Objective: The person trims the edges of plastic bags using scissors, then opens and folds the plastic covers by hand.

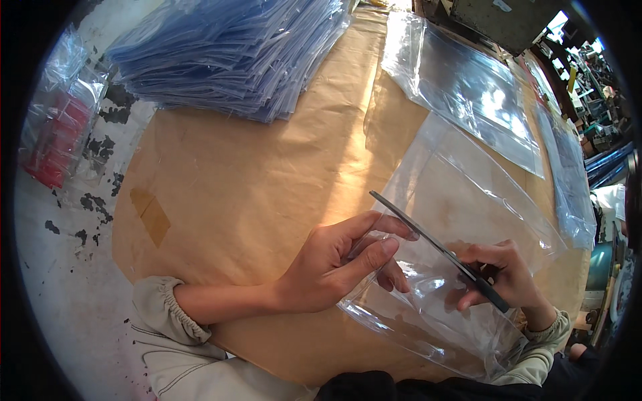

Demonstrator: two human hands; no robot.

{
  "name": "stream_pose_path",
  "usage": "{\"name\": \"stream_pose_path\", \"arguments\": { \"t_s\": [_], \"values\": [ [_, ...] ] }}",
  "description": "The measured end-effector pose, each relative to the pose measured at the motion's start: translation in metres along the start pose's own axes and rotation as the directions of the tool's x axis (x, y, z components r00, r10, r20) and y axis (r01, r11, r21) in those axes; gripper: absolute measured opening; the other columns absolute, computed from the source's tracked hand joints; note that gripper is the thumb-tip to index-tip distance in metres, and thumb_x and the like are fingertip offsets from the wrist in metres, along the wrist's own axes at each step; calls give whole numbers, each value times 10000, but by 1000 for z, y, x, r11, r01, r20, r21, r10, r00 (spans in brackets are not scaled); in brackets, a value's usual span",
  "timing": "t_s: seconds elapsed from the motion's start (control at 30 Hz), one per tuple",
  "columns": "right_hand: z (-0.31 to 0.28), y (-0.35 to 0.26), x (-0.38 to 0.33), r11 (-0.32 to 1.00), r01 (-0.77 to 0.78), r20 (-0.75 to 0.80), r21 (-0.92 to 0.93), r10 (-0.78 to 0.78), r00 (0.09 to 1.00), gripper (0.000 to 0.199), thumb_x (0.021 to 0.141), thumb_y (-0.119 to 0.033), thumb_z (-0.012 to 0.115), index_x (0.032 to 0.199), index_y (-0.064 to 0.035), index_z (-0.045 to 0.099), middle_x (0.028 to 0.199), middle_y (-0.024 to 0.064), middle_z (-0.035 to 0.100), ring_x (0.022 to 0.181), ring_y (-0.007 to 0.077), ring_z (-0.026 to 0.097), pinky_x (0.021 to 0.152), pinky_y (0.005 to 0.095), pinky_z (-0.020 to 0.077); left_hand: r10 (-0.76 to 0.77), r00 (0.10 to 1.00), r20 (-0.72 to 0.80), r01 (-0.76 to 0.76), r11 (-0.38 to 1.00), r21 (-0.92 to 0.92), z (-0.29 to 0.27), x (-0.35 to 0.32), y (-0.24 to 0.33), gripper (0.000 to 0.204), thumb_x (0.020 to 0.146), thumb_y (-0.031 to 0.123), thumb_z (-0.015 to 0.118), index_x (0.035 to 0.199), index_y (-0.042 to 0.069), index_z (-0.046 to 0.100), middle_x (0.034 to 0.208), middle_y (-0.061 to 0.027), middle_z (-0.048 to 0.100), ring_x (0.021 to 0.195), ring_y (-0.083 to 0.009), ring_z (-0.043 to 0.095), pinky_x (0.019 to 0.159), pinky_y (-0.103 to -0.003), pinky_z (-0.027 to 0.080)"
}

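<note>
Your left hand [334, 264] pinches the near-left edge of a clear plastic bag [461, 220] between thumb and fingers, the thumb lying on top of the film and the fingertips partly under it. Your right hand [501, 274] is closed around the dark handle of a thin, flat grey blade [428, 237], which slants from the handle up and left across the bag, its tip ending just beyond your left fingertips. The bag lies on the right, near part of a table covered in brown paper [247, 180], its far end lifted slightly off the paper. Further right and away from you lie more clear bags [468, 87], flat and overlapping. At the far left sits a thick stack of bluish plastic bags [234, 53]. On the left, off the paper, a clear packet with red contents [57, 140] rests on the worn white surface.
</note>
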State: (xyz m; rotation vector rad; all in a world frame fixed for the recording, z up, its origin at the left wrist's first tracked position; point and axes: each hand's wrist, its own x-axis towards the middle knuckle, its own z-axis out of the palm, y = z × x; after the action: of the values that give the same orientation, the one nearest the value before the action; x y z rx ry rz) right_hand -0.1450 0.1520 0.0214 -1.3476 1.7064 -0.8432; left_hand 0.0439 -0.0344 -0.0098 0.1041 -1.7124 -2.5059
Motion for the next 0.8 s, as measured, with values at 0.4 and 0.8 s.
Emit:
{"name": "stream_pose_path", "arguments": {
  "t_s": [0.4,0.8],
  "values": [
    [-11,9,4,794,39,-236,607,133,963,590,644,-452,762,950,-2,534,628,8,526,497,50,453,422,183,335,-15,1000,-12,14,1000,-14,0,-1,5,356,937,92,392,1261,-24,298,784,-135,637,790,-180,637,721,-270,492],
    [-14,35,15,543,276,-442,793,201,874,478,933,-492,269,1031,-53,428,598,21,427,454,92,377,387,203,333,-54,992,-111,77,974,214,1,-7,4,430,906,74,445,1262,62,205,929,-199,608,741,-142,581,627,-209,432]
  ]
}}
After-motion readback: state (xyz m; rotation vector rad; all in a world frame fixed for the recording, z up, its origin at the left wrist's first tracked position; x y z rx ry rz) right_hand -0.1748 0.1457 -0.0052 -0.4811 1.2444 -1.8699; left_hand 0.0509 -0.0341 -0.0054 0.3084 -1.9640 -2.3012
